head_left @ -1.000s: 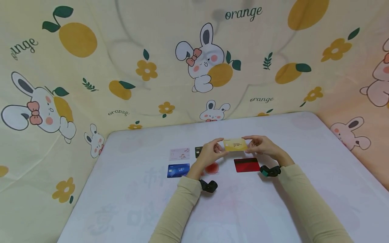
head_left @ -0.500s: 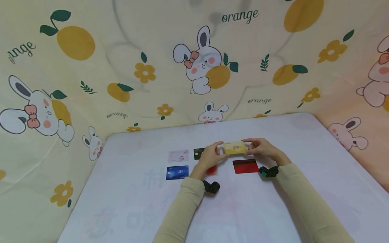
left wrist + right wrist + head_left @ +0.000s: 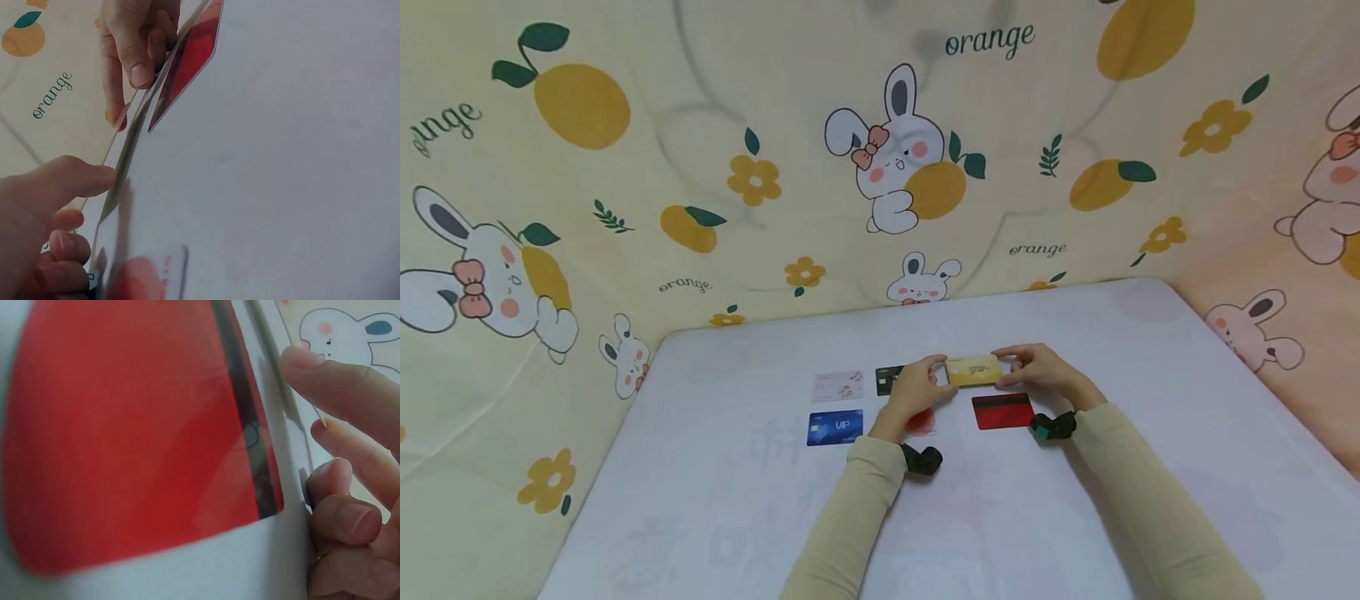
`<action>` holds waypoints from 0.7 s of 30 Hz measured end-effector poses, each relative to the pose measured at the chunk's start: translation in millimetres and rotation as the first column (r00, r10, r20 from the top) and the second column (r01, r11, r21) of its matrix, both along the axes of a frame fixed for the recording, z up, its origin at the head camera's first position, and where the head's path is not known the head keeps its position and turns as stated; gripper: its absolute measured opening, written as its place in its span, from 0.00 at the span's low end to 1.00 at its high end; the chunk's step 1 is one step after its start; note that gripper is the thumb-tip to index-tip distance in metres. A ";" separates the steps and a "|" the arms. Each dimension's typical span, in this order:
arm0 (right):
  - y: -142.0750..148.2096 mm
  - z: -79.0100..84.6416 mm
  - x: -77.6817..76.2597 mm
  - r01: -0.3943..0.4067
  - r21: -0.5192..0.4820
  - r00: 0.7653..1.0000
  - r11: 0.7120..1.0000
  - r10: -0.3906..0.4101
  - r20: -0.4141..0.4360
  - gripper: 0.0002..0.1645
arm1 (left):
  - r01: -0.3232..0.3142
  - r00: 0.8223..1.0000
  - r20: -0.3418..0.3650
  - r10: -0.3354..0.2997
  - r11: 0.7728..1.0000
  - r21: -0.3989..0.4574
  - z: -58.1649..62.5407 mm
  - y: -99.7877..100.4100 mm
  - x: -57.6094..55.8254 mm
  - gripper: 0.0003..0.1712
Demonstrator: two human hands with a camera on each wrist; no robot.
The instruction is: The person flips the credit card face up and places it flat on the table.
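A yellow card (image 3: 973, 372) is held flat between both hands near the back of the white table. My left hand (image 3: 916, 388) pinches its left end between thumb and fingers. At the right end, my right hand (image 3: 1040, 367) pinches it the same way. Seen almost edge-on in both wrist views, the card sits just over the tabletop; whether it touches cannot be told. Nearest my right wrist lies a red card (image 3: 1002, 412) with a black stripe. Below my left hand is a card with a red circle (image 3: 921, 422), partly hidden by the wrist.
Left of the hands lie a pale pink card (image 3: 838, 386) and a blue VIP card (image 3: 835, 427). A dark card (image 3: 887, 381) is partly covered by my left hand. Behind the table (image 3: 715, 500) hangs a rabbit-and-orange patterned cloth (image 3: 820, 83).
Both hands have lowered the yellow card toward the tabletop and shifted it slightly left. Their pinch on it stays the same. The head view has tilted a little.
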State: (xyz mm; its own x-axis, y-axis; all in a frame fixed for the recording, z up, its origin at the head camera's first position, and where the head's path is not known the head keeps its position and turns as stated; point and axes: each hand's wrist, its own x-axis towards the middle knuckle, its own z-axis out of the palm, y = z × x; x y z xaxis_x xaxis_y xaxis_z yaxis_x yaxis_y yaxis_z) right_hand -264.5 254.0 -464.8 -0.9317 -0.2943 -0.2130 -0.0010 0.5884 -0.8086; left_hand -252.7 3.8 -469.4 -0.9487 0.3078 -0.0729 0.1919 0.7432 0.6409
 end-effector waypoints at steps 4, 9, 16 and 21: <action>-1.5 0.5 0.0 0.011 0.004 1.000 1.000 -0.012 0.025 0.41 | 0.001 1.000 0.008 0.000 0.999 -0.052 0.3 -0.1 -2.0 0.33; -2.2 0.1 -1.8 0.005 0.015 1.000 1.000 -0.006 0.031 0.40 | 0.000 1.000 0.011 0.001 0.996 -0.094 -0.5 1.0 -4.1 0.32; -2.2 -2.0 -3.5 0.010 0.014 1.000 1.000 -0.010 0.026 0.40 | -0.020 0.999 0.038 0.025 0.993 -0.117 -0.9 2.9 -4.2 0.32; -3.1 -0.9 -1.7 0.017 0.004 0.999 1.000 -0.017 0.034 0.41 | -0.030 0.998 0.055 0.036 0.994 -0.105 1.1 4.2 -3.3 0.33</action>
